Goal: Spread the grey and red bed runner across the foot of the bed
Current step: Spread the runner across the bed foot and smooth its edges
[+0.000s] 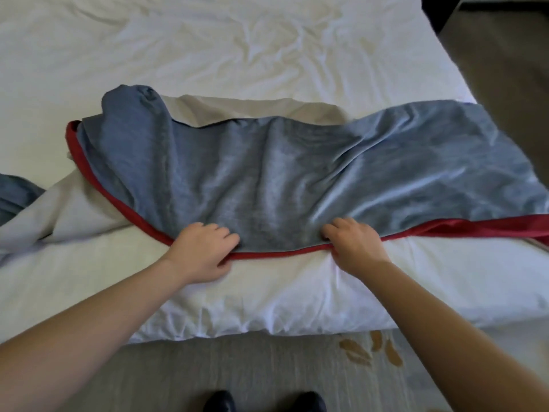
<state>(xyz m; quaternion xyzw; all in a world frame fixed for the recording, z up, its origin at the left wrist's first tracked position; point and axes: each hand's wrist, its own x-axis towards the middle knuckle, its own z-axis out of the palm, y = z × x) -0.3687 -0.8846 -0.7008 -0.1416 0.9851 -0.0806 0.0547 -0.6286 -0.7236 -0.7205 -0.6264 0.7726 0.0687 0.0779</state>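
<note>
The grey bed runner (297,176) with a red border lies crumpled across the foot of the white bed (237,49). Its right part lies fairly flat and reaches the bed's right edge. Its left part is bunched and folded over, showing a pale underside. My left hand (202,251) grips the red near edge, fingers on top and thumb under it. My right hand (353,242) pinches the same edge about a hand's width to the right. Both hands are near the bed's front edge.
The white duvet is wrinkled beyond the runner. Grey carpet (237,373) with brown leaf marks lies below the bed's front edge, and my dark shoes (261,401) stand on it. Dark furniture (439,10) stands at the far right corner.
</note>
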